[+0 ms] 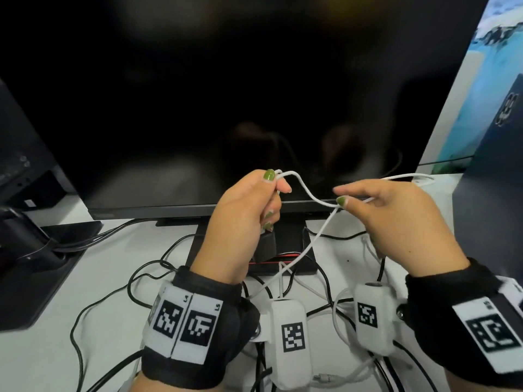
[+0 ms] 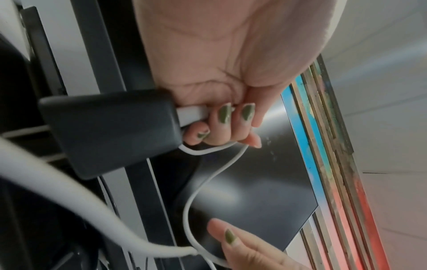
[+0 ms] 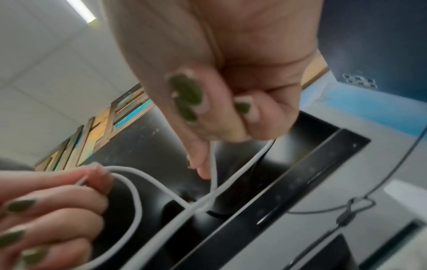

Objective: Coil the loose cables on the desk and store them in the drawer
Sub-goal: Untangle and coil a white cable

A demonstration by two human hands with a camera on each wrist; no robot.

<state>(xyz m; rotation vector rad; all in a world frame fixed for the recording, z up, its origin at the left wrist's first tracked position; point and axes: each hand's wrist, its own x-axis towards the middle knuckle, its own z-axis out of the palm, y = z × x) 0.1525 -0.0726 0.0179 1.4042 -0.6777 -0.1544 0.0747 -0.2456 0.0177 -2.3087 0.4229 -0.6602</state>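
Observation:
A thin white cable point(image 1: 305, 190) hangs in the air in front of the monitor, stretched between both hands. My left hand point(image 1: 271, 193) grips one end of it, with a loop showing above the fist. A dark charger block point(image 1: 267, 244) hangs below that fist; in the left wrist view the fingers point(image 2: 224, 117) curl round its white plug point(image 2: 191, 114) beside the block point(image 2: 110, 131). My right hand point(image 1: 348, 199) pinches the cable further along. In the right wrist view the cable point(image 3: 215, 164) runs out from under its curled fingers point(image 3: 219, 109). From there it drops toward the desk.
A large dark monitor point(image 1: 226, 108) stands close behind the hands, its stand base point(image 1: 297, 250) beneath them. Black cables point(image 1: 72, 335) sprawl over the white desk point(image 1: 56, 363). A second screen stand point(image 1: 28, 250) sits at the left and a dark box point(image 1: 486, 222) at the right.

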